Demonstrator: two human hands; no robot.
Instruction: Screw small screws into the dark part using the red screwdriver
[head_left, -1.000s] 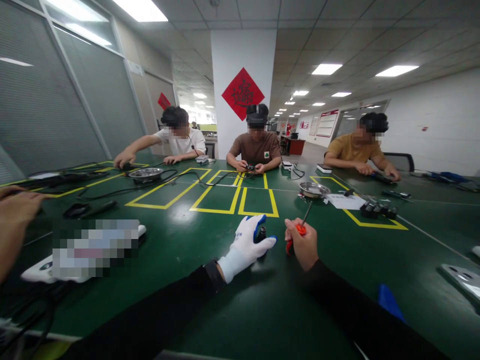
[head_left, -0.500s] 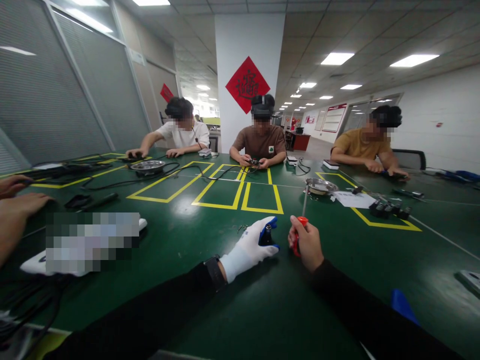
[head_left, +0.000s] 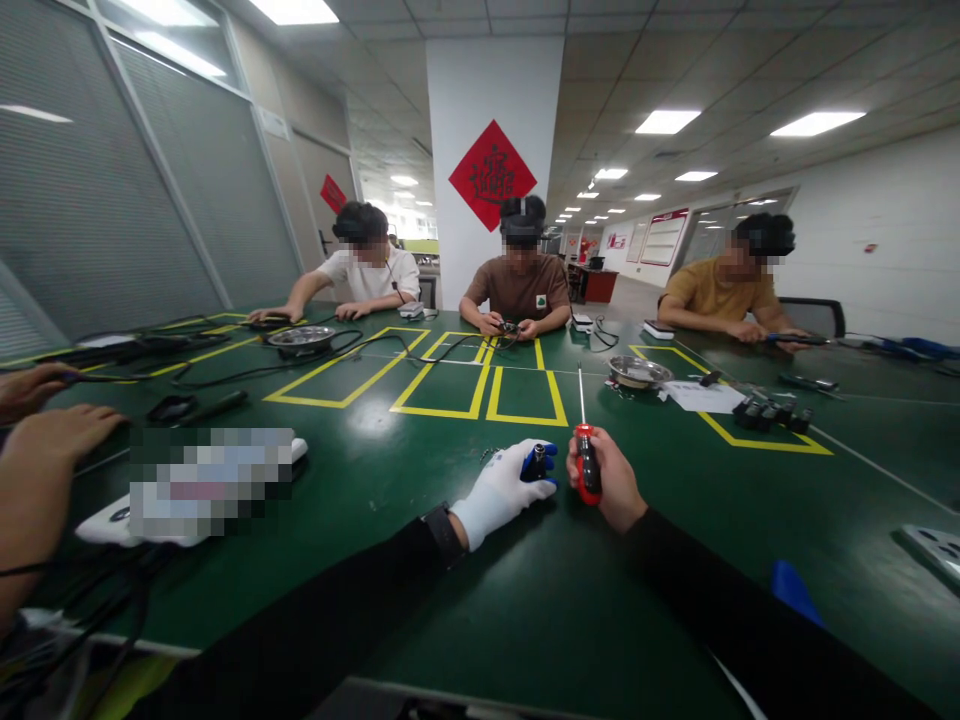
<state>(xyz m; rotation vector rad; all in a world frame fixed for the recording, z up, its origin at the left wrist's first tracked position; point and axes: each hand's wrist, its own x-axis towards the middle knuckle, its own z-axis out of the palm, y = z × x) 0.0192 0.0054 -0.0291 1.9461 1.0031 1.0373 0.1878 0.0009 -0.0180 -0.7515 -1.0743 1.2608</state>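
Observation:
My left hand [head_left: 504, 490], in a white glove with blue fingertips, is closed round a small black cylindrical part [head_left: 535, 463] with a metal tip on top. Just to the right, my bare right hand [head_left: 613, 478] grips a screwdriver [head_left: 587, 465] by its red and black handle, the shaft pointing up and away. A gap separates the screwdriver from the black part. Tiny screws [head_left: 491, 454] lie on the green table [head_left: 450, 620] behind my left hand.
Metal bowls [head_left: 640, 371] [head_left: 300, 338] stand farther back. Black parts [head_left: 772, 412] lie by a paper sheet [head_left: 703, 396] at right. A white power strip [head_left: 97, 528], cables and another person's hands [head_left: 67, 435] are at left. Three people sit opposite.
The screwdriver has tilted in my right hand, so its shaft leans left and more of the handle shows. The person at the left has moved a hand rightwards.

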